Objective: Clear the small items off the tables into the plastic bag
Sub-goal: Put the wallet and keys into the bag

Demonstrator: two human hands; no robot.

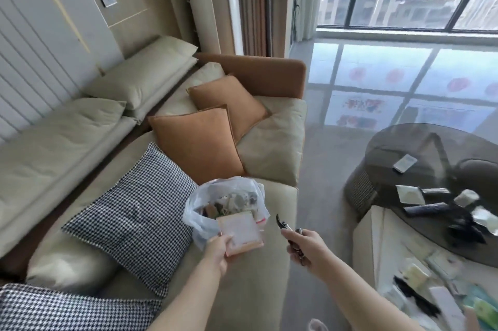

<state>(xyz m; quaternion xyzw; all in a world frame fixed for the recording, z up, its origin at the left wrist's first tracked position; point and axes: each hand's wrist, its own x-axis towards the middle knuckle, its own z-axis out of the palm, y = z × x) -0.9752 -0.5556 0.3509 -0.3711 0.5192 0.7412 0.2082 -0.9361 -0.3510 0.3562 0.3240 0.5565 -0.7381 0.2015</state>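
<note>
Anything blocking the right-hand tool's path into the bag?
Partly. The pink packet held by the left hand covers the near side of the plastic bag mouth, between it and the corkscrew in the right hand.

The sofa [272, 142] is pale beige with an orange-brown back. On it lie two orange cushions [199, 142] and a near cushion [134, 212] in black-and-white houndstooth. The plastic bag [199, 212] is clear and whitish. The card [242, 233] is pale pink. The far right table [390, 147] is dark smoked glass.
</note>
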